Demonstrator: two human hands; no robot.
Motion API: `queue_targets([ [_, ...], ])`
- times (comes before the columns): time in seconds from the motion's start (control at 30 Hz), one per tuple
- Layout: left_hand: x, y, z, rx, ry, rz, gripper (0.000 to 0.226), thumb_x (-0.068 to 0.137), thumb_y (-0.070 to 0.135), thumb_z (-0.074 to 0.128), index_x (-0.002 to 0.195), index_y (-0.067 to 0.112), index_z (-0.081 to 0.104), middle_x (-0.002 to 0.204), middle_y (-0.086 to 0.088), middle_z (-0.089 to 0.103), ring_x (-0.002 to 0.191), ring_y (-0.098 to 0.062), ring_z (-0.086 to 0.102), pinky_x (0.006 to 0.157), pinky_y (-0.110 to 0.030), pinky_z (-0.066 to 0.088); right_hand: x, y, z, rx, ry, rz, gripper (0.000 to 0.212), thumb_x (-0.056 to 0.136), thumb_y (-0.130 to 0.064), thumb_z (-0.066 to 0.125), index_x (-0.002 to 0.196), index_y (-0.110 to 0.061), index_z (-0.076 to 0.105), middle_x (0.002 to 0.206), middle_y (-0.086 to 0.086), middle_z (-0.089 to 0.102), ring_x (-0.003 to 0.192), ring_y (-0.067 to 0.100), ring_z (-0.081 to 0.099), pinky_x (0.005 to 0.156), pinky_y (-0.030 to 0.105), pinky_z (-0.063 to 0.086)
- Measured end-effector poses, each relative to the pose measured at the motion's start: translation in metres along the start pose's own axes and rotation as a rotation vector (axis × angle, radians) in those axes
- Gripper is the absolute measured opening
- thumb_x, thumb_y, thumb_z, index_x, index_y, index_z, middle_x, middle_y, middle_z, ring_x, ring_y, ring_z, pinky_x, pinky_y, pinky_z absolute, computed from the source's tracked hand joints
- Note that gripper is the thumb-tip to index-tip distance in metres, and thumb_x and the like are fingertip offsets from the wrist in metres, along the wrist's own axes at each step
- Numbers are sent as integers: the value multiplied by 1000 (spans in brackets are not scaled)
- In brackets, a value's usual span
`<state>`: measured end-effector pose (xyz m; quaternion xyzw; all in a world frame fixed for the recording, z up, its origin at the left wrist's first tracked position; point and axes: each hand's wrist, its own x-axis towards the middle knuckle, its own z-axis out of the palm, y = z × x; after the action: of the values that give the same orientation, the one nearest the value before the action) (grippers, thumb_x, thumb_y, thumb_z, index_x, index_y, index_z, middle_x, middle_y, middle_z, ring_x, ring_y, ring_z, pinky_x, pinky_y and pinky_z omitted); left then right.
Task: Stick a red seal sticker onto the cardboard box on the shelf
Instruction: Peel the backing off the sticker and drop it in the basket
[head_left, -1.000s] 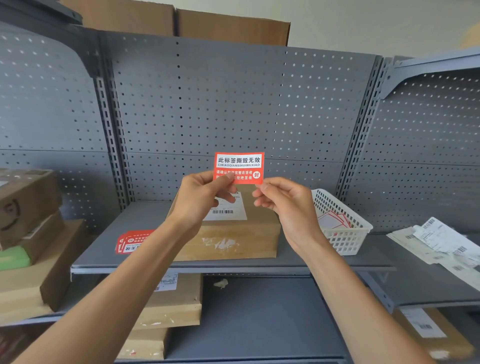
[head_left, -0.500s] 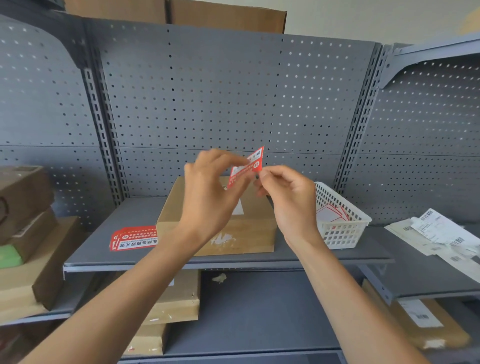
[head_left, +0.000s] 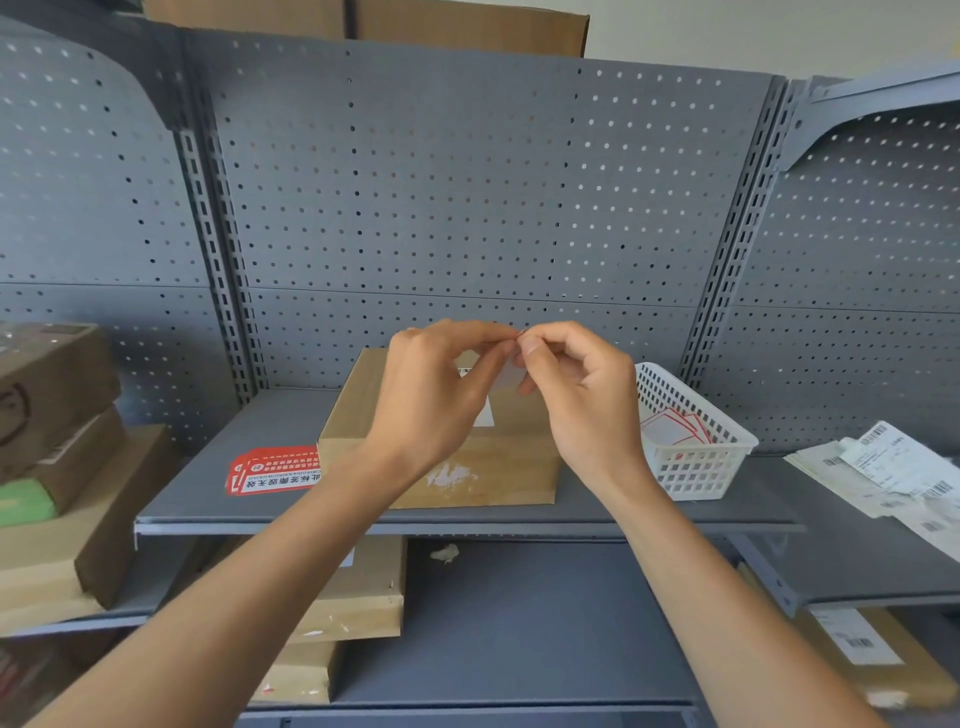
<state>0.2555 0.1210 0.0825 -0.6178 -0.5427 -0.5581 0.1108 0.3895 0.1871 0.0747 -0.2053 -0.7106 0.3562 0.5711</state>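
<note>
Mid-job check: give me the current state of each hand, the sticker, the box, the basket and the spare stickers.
left hand: pinching the sticker's edge, above the box.
right hand: pinching the same sticker.
red seal sticker: held between both hands, pale back facing the camera, not on the box.
cardboard box: closed, on the shelf, no red seal visible.
white basket: upright, holding loose red-edged sheets.
spare red stickers: lying flat, left of the box.

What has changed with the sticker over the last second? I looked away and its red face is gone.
Both hands, left hand and right hand, turned the red seal sticker from facing the camera to its pale back, pinching its top edge as if starting to peel. Neither let go. The cardboard box, sticker stack and white basket stayed put.
</note>
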Motion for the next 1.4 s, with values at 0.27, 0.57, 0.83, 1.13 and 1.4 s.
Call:
queue_targets([
  [0.27,0,-23,8,220,67,236,15,98,15,67,101,21,80,86,7,78,73,-25,70,70,-52,48,5,2,-1,104,-43,101,14,99,-6,61,92,-2,72,74,-6,73,63,14,66,68,17,51],
  [0.57,1,-28,10,233,74,246,15,98,18,67,101,21,80,88,7,79,76,-24,70,70,-51,48,6,6,2,87,-34,110,15,101,-4,57,93,1,69,74,-4,70,61,12,66,69,18,52],
  [0.83,9,-13,-3,-23,-116,-72,16,98,26,68,92,22,82,91,15,79,90,4,66,75,-1,36,4,7,4,-145,-65,-42,15,102,-9,56,92,-5,67,75,1,70,67,9,68,67,16,49],
  [1.13,12,-17,-8,28,-158,-77,19,100,24,64,89,22,80,85,11,79,81,10,65,76,-3,36,7,9,4,-259,-95,-140,12,97,-7,60,86,-9,64,75,-3,68,72,17,67,68,25,52],
  [1.4,17,-16,-12,-85,-96,-239,20,96,12,61,80,12,73,77,5,75,48,11,53,52,-7,34,9,9,2,-208,-22,-39,14,89,-3,63,78,-13,64,71,-4,66,69,21,64,66,20,48],
])
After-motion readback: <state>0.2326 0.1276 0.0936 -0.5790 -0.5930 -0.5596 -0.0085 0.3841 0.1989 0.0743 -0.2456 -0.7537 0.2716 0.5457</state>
